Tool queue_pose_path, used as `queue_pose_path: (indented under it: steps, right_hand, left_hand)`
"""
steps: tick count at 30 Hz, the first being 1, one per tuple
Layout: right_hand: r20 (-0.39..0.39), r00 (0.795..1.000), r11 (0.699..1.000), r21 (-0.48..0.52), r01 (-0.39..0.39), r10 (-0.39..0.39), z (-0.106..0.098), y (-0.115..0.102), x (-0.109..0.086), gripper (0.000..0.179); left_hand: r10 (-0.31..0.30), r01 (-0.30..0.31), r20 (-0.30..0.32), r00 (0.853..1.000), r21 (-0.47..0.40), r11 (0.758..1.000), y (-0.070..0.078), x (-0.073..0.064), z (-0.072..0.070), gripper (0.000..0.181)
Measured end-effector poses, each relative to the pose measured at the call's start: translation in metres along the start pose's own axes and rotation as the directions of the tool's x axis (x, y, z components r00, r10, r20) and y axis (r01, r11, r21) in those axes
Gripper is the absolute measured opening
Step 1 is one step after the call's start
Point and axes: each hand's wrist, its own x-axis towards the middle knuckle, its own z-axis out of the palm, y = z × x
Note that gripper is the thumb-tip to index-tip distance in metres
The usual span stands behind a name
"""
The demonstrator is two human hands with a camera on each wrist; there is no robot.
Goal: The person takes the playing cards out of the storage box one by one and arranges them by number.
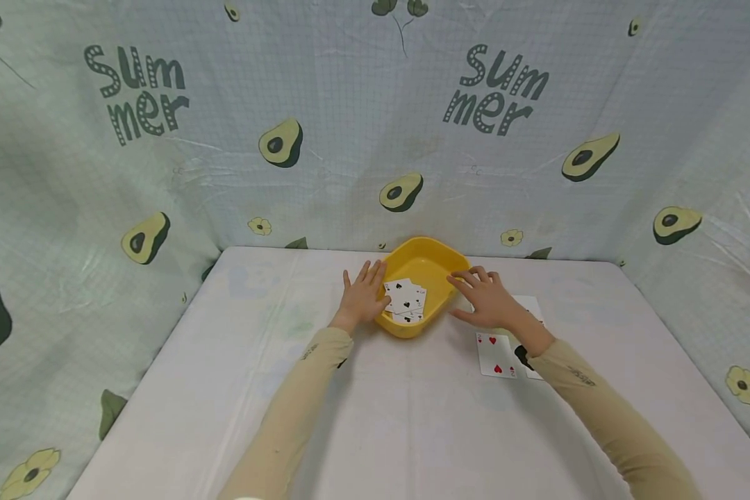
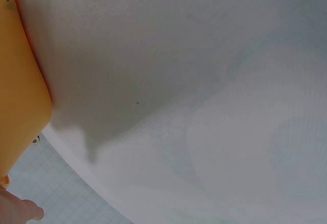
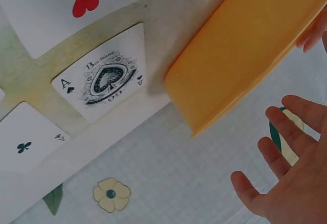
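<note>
From afar I see the left hand [image 1: 359,297], fingers spread and gripping nothing, touching the yellow tub [image 1: 428,267] of cards [image 1: 406,295] at the table's [image 1: 406,417] far edge, perhaps to steady it, the right hand [image 1: 492,305] empty, loosely spread, beside it.

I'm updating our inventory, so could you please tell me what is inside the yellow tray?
Overlapping playing cards lie in the near-left part of the yellow tray; the upper ones partly cover those beneath, so their number cannot be told.
</note>
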Motion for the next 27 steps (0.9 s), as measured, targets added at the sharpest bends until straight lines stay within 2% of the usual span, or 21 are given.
queue_pose_path:
  steps: [10, 15, 27]
  right_hand:
    - [0.028, 1.0, 1.0, -0.006, 0.009, -0.009, 0.007, -0.012, 0.022, 0.06]
    - [0.054, 0.998, 0.999, 0.024, -0.022, 0.02, 0.01, -0.018, 0.032, 0.059]
    - [0.092, 0.994, 0.998, 0.016, -0.063, 0.062, 0.016, -0.025, 0.055, 0.059]
  left_hand:
    - [0.007, -0.007, -0.021, 1.0, -0.006, 1.0, -0.001, 0.002, 0.004, 0.071]
    - [0.004, -0.004, -0.023, 1.0, 0.002, 1.0, -0.001, 0.002, 0.003, 0.071]
    - [0.003, -0.004, -0.026, 1.0, -0.006, 1.0, -0.001, 0.002, 0.003, 0.071]
